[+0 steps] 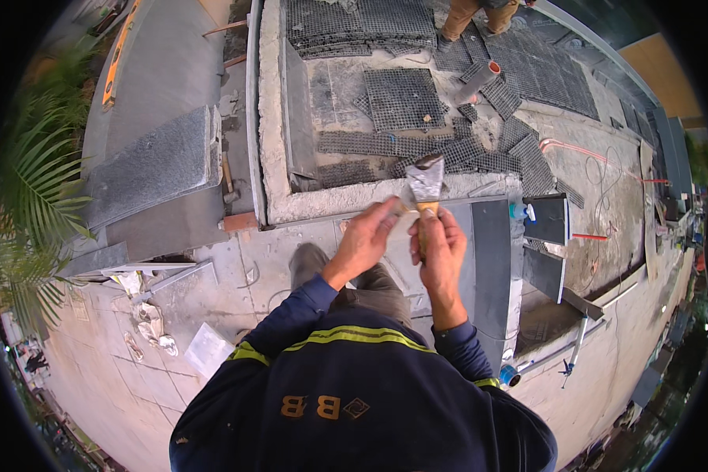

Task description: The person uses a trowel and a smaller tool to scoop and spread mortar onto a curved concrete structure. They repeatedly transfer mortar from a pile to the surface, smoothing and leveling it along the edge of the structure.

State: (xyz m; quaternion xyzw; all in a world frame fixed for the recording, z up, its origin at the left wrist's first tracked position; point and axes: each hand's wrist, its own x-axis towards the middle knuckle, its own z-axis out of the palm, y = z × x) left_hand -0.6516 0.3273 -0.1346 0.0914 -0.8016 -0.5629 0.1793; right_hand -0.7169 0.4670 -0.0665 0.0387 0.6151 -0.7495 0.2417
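My right hand point(439, 250) is closed round the wooden handle of a putty knife point(425, 181), whose broad blade points up and away from me. Greyish smears cover the blade, and its far edge is dark. Just left of the blade, the fingers of my left hand point(363, 245) are pinched together, close to or against it. Something small and yellowish shows at these fingertips, too blurred to name. Both hands are raised in front of my body, over the near side of a low concrete wall point(338, 203).
Beyond the wall lie black plastic grid mats point(403, 98) and a grey pipe point(480, 81). Another person's legs point(458, 17) stand at the back. Stone slabs point(153, 161), a hammer point(228, 177) and an orange spirit level point(118, 59) are on the left. A spray bottle point(521, 212) stands right.
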